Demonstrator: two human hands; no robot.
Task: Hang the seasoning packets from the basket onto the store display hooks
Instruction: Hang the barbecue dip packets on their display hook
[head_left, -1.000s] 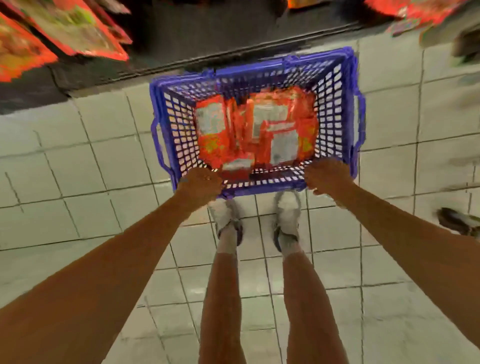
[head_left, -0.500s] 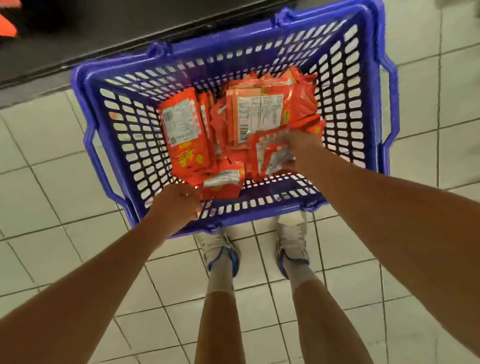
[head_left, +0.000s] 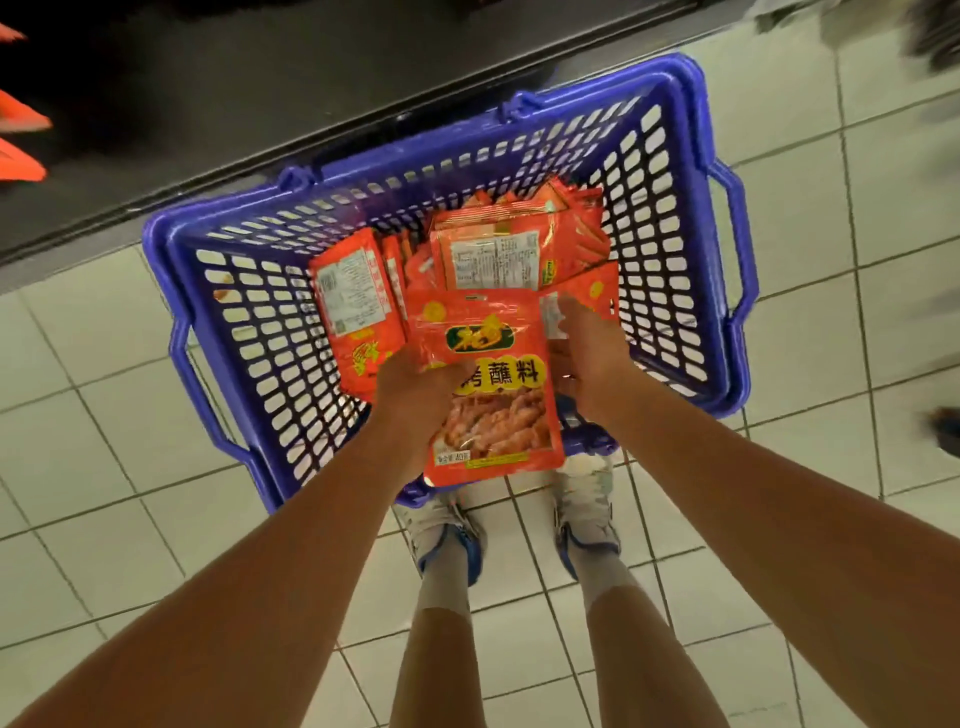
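Head view: left hand (head_left: 415, 384) holds one red packet (head_left: 493, 395) above the blue basket (head_left: 696, 218); right hand (head_left: 587, 353), fingers relaxed, touches the packets (head_left: 493, 254) below. None hung yet.

Brightness: the scene was moderately lit, with a warm, slightly yellow tone on the tile floor (head_left: 104, 457).
Light source: it seemed to come from above; the lamp itself was not visible.
Shadows: soft and weak; the shelf base (head_left: 260, 104) at the top was very dark, almost without detail.
Glare: small shiny reflections lay on the held packet (head_left: 493, 395).
Sharpness: the print on this packet and the basket (head_left: 249, 322) grid were quite sharp.
Blur: the top right corner and the right edge were smeared by motion.
Distortion: the wide lens bent the tile lines and stretched both forearms toward the corners.
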